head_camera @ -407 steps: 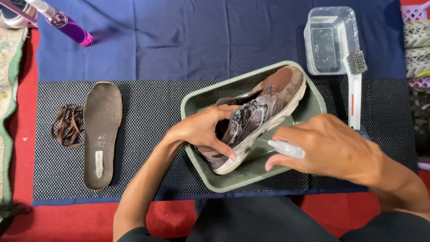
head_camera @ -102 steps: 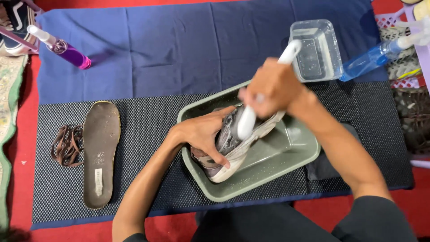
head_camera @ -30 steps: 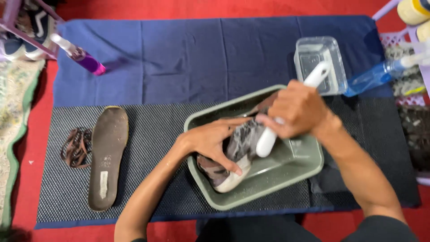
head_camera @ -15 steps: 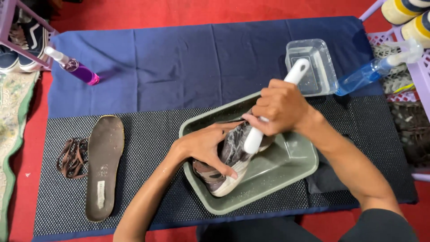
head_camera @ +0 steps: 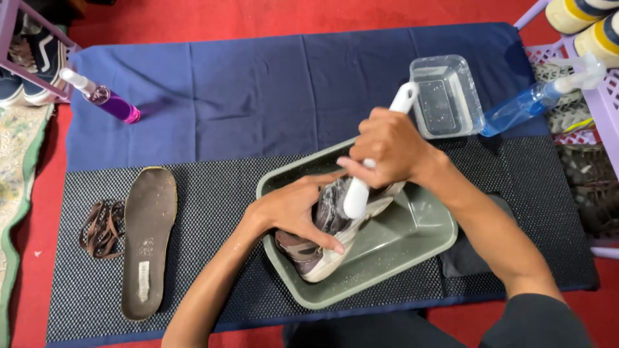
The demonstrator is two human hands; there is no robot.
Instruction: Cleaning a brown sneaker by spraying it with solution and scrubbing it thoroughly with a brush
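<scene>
I am steadying the wet shoe (head_camera: pixel 322 241) inside the green tray (head_camera: pixel 412 241) with my left hand (head_camera: pixel 293 212) while my right hand (head_camera: pixel 387 145), fist clenched round the white brush (head_camera: pixel 358 193), is scrubbing its upper; next, likely firmer strokes toward the toe

A red floor (head_camera: pixel 271 16) covers the whole scene. On it lies a dark blue cloth (head_camera: pixel 258 96), and overlapping its near half is a black dotted mat (head_camera: pixel 213 193). At the left edge runs a pale patterned rug (head_camera: pixel 16 187) with a green border. A lilac rack (head_camera: pixel 39 77) stands at upper left, with sneakers behind it. At the right edge is a lilac basket shelf (head_camera: pixel 596 96). The light is even and bright.
</scene>
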